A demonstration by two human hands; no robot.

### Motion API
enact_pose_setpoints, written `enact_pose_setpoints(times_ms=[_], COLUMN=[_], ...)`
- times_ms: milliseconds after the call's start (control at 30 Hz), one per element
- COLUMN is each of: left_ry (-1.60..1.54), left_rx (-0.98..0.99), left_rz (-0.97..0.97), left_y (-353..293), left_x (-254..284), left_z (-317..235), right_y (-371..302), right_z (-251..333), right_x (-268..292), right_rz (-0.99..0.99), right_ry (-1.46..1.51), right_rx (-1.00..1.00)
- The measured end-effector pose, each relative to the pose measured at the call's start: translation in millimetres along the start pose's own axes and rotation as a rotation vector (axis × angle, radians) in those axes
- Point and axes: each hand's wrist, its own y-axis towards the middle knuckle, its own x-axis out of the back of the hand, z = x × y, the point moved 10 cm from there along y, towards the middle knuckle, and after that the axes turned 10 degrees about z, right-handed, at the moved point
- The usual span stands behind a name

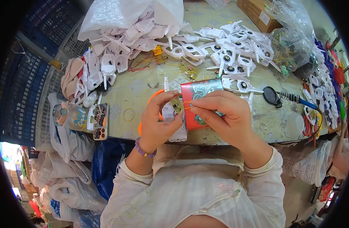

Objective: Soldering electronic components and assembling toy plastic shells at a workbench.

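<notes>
Between the thumb and fingers of my left hand [159, 117] is a small green circuit board [177, 105] with dark parts on it. My right hand [227, 116] pinches a thin yellow wire [187, 102], which loops over to the board. Below the board lies a white plastic housing [179, 133], partly covered by my left hand. Under my right hand a red box with a teal pattern [189, 89] rests on the table. An orange ring-shaped thing [140, 128] shows behind my left hand.
White plastic housings, some with round black speakers [227, 57], are heaped across the table's far side. A soldering iron [296, 99] lies in its coiled holder at right. A phone [100, 121] and a jar [76, 116] stand at left. Loose red and yellow wires [144, 64] lie mid-table.
</notes>
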Motion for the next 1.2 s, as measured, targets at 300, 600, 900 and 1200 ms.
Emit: enact_pose_setpoints(times_ms=[300,600,900,1200], left_ry=[0.211,0.208,0.444,0.465], left_rx=[-0.079,-0.065,-0.049,-0.078], left_rz=[0.083,0.22,0.114,0.108], left_y=[2,9,12,7], left_x=[11,0,-2,-1], left_z=[-31,-22,-27,-19], right_y=[2,-7,-63,-66], right_z=[-3,-10,-150,-72], right_x=[-23,-30,53,57], right_rz=[0.056,0.045,0.07,0.089], right_ry=[0.054,0.097,-0.65,-0.523], right_rx=[0.051,0.066,-0.625,-0.458])
